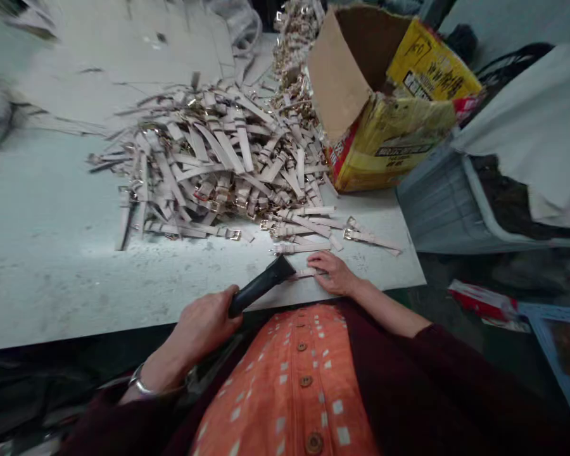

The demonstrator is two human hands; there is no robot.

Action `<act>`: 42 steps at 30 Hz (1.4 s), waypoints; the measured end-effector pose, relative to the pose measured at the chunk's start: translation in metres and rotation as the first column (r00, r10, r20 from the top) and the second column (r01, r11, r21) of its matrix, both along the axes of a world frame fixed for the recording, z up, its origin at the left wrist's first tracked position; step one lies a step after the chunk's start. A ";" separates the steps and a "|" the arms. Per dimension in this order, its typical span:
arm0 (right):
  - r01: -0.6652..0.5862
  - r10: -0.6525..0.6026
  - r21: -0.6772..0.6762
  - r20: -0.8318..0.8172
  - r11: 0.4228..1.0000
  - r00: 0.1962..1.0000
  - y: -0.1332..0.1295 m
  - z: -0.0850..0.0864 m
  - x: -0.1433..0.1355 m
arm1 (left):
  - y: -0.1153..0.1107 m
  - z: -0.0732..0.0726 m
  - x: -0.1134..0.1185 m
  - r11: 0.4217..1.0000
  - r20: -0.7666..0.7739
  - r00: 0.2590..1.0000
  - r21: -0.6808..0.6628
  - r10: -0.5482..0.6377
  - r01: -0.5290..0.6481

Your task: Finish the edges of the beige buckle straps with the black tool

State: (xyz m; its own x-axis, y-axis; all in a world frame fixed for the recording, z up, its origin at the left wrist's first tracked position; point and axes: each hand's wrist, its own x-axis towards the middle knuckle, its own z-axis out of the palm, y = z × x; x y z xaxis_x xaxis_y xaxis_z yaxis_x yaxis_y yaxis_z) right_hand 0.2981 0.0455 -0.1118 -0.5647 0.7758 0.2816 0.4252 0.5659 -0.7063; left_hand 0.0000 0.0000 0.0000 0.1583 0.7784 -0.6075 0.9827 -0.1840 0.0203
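My left hand point(211, 320) is wrapped round a black tool point(261, 285) with a round handle and a wider, flared end; its exact kind is unclear. That end lies over or against one end of a short pale strap point(305, 273) near the table's front edge. My right hand point(332, 272) is on the strap's other end, fingers bent and pressed on it. Just beyond my hands lie several pale buckle straps point(304, 221) in a loose row. One strap with a gold buckle point(370, 239) lies apart to the right.
A large heap of pale buckle straps point(218, 145) covers the table's middle. Behind it are more buckles point(297, 50) and pale sheets point(137, 44). An open yellow carton point(394, 139) stands at the back right. Off the table's right end is a grey bin point(437, 196).
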 end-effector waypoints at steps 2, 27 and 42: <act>0.003 -0.003 -0.009 0.009 1.000 1.000 0.000 0.000 -0.001 | -0.002 -0.002 0.004 0.999 -0.002 1.000 -0.028 -0.019 0.019; 0.070 -0.101 0.181 0.168 0.981 0.981 -0.020 0.005 -0.017 | -0.024 0.001 -0.013 0.982 0.106 0.979 -0.100 0.173 -0.162; 0.050 -0.052 0.028 0.055 0.998 0.997 -0.016 0.004 -0.024 | -0.007 -0.011 0.005 0.998 0.103 0.995 -0.056 -0.004 0.010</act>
